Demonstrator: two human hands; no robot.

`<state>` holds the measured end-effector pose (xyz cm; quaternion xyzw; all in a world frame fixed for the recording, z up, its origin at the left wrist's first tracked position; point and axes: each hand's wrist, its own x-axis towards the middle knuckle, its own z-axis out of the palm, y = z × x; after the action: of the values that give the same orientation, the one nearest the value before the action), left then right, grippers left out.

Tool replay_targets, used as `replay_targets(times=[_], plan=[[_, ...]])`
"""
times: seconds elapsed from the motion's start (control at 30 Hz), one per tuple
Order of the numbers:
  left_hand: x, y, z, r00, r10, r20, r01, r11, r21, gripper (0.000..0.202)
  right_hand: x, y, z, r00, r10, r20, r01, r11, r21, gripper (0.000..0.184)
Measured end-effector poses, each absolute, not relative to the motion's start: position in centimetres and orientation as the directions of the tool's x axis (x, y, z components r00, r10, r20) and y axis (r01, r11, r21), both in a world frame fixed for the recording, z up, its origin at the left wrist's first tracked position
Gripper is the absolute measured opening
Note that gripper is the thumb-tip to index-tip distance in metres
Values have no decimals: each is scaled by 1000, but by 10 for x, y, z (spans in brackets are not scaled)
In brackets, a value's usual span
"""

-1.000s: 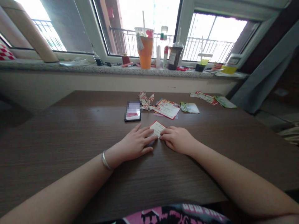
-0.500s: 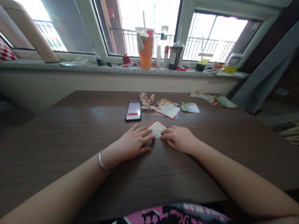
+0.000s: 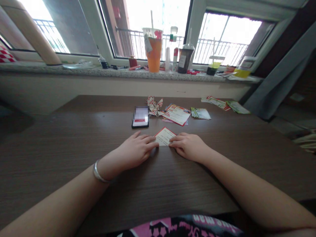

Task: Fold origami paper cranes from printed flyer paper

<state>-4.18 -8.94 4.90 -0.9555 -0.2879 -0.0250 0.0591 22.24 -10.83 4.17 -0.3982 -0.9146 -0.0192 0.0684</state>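
Observation:
A folded piece of printed paper [image 3: 164, 135], cream with a red border, lies on the table as a triangle with its point facing away from me. My left hand [image 3: 135, 148], wearing a silver bangle on the wrist, rests its outstretched fingertips on the left corner of the paper. At the right corner my right hand [image 3: 189, 145] has its fingers bent over the paper, with the thumb tucked close at the near edge. The fingers hide both corners.
Beyond my hands lie a phone [image 3: 140, 117], folded paper figures [image 3: 155, 106], a stack of printed sheets [image 3: 178, 114] and green-edged cards [image 3: 200, 113]. More cards [image 3: 237, 107] are at the far right. Drinks, including an orange cup [image 3: 154, 52], line the windowsill [image 3: 118, 74].
My left hand has slid leftward along the paper's near edge, uncovering more of its printed face. My right hand stays at the right corner.

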Motion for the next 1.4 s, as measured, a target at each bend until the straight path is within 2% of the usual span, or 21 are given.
replay_targets(times=[0.47, 1.0, 1.4], plan=[[-56, -85, 58, 799, 602, 3, 600, -796, -81, 44, 221, -109, 44, -672, 730, 126, 734, 679, -20, 32], [-69, -81, 69, 749, 661, -44, 661, -750, -32, 34, 225, -107, 41, -680, 719, 144, 724, 689, -21, 32], [-79, -73, 64, 774, 630, -63, 628, -776, -53, 36, 226, -107, 40, -688, 713, 137, 719, 695, -12, 33]])
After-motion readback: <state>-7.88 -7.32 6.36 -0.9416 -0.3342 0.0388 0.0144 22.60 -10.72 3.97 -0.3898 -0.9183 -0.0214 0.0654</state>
